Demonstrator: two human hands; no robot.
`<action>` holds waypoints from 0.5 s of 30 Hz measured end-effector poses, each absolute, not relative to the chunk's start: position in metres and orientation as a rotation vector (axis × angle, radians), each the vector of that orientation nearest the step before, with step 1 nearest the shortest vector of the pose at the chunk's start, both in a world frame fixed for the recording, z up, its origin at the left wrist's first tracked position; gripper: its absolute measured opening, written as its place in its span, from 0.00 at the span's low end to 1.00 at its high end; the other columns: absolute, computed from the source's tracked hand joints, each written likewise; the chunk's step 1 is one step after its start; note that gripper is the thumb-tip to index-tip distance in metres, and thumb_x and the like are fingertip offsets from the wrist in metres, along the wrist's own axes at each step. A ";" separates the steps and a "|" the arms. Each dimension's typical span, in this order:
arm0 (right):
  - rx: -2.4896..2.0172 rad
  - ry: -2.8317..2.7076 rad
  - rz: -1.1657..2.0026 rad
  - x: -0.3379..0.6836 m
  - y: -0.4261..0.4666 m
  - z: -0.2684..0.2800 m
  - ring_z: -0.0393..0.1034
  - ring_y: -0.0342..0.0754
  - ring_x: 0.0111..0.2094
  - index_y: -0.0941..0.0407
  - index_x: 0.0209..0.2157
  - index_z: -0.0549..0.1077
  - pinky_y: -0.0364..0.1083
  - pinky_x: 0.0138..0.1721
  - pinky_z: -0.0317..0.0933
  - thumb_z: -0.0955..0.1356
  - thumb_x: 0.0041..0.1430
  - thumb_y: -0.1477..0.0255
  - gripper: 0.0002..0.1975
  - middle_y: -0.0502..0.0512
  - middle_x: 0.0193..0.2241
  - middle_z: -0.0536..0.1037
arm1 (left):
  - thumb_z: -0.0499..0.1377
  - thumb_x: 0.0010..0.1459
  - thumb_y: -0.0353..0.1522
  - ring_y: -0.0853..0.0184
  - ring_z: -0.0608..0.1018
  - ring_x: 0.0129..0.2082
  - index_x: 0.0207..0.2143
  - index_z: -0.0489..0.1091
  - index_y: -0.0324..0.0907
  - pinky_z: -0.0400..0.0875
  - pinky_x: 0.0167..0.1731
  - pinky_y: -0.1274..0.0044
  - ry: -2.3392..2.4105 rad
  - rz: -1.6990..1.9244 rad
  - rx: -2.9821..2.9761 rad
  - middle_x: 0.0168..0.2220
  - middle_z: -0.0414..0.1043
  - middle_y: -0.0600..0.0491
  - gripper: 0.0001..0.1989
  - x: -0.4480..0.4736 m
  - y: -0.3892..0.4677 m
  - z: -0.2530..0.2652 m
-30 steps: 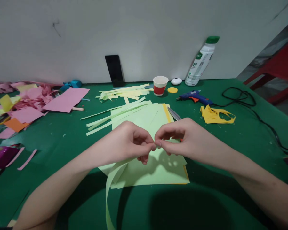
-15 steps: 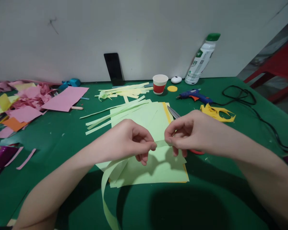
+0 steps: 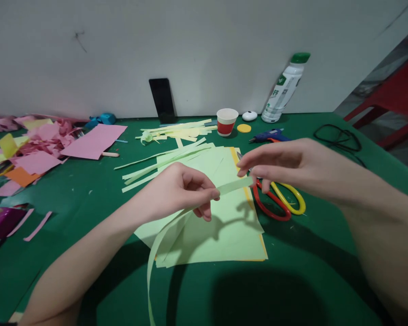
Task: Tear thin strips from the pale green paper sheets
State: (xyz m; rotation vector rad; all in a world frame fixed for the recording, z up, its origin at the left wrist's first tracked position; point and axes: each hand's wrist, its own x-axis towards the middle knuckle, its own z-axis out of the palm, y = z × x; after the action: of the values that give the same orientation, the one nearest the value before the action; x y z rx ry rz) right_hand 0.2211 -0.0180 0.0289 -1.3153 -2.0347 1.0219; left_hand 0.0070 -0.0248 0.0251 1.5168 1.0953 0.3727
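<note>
A long pale green paper strip (image 3: 235,185) is pinched between the thumb and fingers of my left hand (image 3: 185,190). Its short end sticks out to the right, while the long tail curves down past the front of the paper stack. My right hand (image 3: 295,163) hovers at the short end with thumb and fingers apart; the strip does not look gripped there. Below both hands lies a stack of light green paper sheets (image 3: 221,240) with yellow edges showing. Scissors (image 3: 279,218) with red and yellow handles rest at the stack's right side, their blades partly hidden by my right hand.
Cut green strips (image 3: 146,168) lie left of the stack. Behind are a paper cup (image 3: 226,125), a phone (image 3: 162,100), a leaning bottle (image 3: 283,93) and a glue gun (image 3: 267,135) with a black cord. Pink paper scraps (image 3: 37,140) are heaped at left.
My right hand has let go of the strip, opened and moved up and right, uncovering the scissors' handles. The strip's free end now tilts upward; my left hand has risen slightly.
</note>
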 end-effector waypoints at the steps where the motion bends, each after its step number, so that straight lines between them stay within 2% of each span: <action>1: -1.296 -2.031 1.067 0.218 -0.019 0.029 0.70 0.43 0.26 0.54 0.31 0.74 0.40 0.25 0.63 0.67 0.49 0.65 0.09 0.50 0.25 0.76 | 0.58 0.51 0.32 0.74 0.75 0.20 0.24 0.72 0.38 0.67 0.21 0.86 1.086 0.391 1.526 0.18 0.73 0.57 0.07 0.008 -0.025 0.025; 6: -1.309 -1.899 1.240 0.208 -0.021 0.028 0.64 0.38 0.17 0.56 0.23 0.73 0.37 0.19 0.60 0.68 0.48 0.68 0.06 0.46 0.16 0.71 | 0.56 0.53 0.36 0.75 0.71 0.20 0.27 0.73 0.40 0.59 0.17 0.86 1.043 0.307 1.704 0.24 0.76 0.55 0.10 0.008 -0.025 0.024; 10: -1.289 -1.951 1.401 0.208 -0.019 0.027 0.63 0.36 0.16 0.56 0.24 0.73 0.36 0.17 0.59 0.68 0.48 0.71 0.04 0.46 0.16 0.70 | 0.54 0.55 0.39 0.74 0.70 0.22 0.28 0.73 0.40 0.58 0.19 0.85 1.016 0.268 1.722 0.25 0.76 0.55 0.13 0.007 -0.023 0.024; 15: -1.321 -1.952 1.446 0.205 -0.021 0.027 0.60 0.35 0.13 0.56 0.21 0.73 0.35 0.13 0.54 0.67 0.47 0.72 0.05 0.45 0.14 0.67 | 0.53 0.56 0.39 0.79 0.58 0.13 0.29 0.74 0.40 0.48 0.12 0.84 1.037 0.215 1.729 0.26 0.76 0.56 0.15 0.010 -0.022 0.024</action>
State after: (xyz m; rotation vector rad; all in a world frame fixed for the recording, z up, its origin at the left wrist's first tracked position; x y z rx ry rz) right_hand 0.2047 -0.0205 0.0268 -1.3214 -1.9516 1.4463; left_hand 0.0101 -0.0217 0.0238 1.7287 1.0374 0.2154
